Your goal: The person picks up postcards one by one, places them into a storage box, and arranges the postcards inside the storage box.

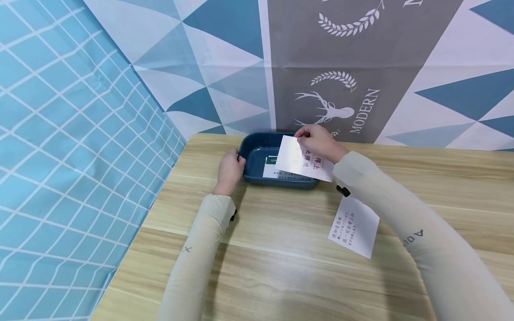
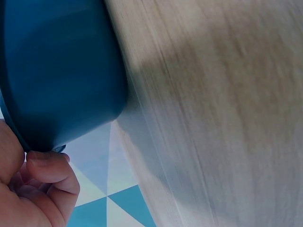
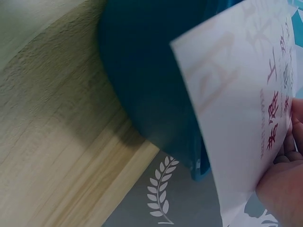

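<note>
A dark blue plastic bin point(image 1: 254, 154) stands at the back of the wooden table. My left hand point(image 1: 230, 171) grips its left rim, fingers curled at the edge in the left wrist view. Above the bin's right part, my right hand point(image 1: 319, 141) pinches a white card point(image 1: 295, 156) with red and faint characters by its upper edge. Inside the bin lies another card point(image 1: 271, 170) with a green strip, partly covered by the held one. A second white card point(image 1: 355, 227) with printed characters lies on the table, below my right forearm.
The wooden table point(image 1: 281, 249) meets a wall covering with triangles and a deer print point(image 1: 329, 109) just behind the bin. A blue gridded sheet point(image 1: 80, 156) runs along the table's left edge.
</note>
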Available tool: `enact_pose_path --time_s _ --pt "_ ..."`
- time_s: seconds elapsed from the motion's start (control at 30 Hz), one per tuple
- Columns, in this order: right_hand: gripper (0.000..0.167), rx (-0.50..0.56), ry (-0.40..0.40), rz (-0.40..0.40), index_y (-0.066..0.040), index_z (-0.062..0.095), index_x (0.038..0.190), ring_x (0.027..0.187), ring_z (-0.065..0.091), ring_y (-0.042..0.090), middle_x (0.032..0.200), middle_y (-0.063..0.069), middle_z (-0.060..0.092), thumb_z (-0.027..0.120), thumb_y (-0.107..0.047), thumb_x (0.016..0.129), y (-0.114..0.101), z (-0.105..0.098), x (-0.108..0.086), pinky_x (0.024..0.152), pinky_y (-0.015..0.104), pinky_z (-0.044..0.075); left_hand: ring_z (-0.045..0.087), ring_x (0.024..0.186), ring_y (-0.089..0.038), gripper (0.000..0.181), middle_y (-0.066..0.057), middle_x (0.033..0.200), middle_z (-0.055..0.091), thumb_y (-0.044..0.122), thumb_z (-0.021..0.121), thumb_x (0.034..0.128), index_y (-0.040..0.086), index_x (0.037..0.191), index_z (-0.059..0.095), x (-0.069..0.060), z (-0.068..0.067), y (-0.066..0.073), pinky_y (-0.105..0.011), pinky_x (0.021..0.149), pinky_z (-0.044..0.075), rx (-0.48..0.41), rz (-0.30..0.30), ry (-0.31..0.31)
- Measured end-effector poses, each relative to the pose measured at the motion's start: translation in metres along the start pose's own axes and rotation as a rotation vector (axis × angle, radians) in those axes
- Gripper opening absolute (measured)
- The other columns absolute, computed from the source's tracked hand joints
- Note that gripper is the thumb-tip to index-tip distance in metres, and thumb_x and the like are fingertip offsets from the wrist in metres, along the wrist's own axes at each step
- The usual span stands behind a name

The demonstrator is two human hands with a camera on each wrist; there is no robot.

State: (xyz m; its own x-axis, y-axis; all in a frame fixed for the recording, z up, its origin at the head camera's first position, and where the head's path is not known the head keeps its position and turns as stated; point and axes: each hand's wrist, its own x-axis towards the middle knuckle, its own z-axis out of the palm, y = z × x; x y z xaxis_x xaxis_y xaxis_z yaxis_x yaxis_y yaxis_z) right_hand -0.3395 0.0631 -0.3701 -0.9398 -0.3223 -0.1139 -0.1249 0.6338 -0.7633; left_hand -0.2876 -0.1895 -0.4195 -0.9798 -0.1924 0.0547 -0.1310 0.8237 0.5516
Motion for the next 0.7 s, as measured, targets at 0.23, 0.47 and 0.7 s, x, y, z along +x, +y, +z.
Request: enact_pose_path --time_s 0.23,0.47,0.7 --pt "0.025 0.005 -0.002 -0.018 -0.007 0.06 0.112 0.097 0.046 0.025 0.108 0.011 0.055 0.046 -0.015 0.094 -0.005 0.006 0.006 0.087 0.035 0.037 0.051 0.089 -0.028 0.021 -0.015 0.102 0.058 0.012 0.043 0.0919 0.001 0.105 0.055 0.0 0.0 0.0 -0.039 0.083 0.046 0.0 -0.001 0.0" --pt "0.024 -0.001 -0.007 -0.028 -0.007 0.06 0.112 0.098 0.046 0.025 0.108 0.011 0.054 0.047 -0.015 0.094 -0.011 0.012 0.01 0.087 0.035 0.038 0.052 0.09 -0.027 0.022 -0.014 0.104 0.058 0.012 0.043 0.0923 0.001 0.107 0.056 0.0 0.001 0.0 -0.039 0.085 0.046 0.0 -0.001 0.0" --pt "0.025 0.011 -0.011 -0.043 -0.007 0.059 0.114 0.101 0.045 0.025 0.11 0.01 0.052 0.047 -0.016 0.094 -0.02 0.019 0.014 0.089 0.036 0.039 0.052 0.09 -0.027 0.022 -0.015 0.103 0.058 0.012 0.043 0.0924 0.001 0.107 0.056 -0.001 0.0 0.0 -0.039 0.084 0.047 -0.004 -0.006 0.004"
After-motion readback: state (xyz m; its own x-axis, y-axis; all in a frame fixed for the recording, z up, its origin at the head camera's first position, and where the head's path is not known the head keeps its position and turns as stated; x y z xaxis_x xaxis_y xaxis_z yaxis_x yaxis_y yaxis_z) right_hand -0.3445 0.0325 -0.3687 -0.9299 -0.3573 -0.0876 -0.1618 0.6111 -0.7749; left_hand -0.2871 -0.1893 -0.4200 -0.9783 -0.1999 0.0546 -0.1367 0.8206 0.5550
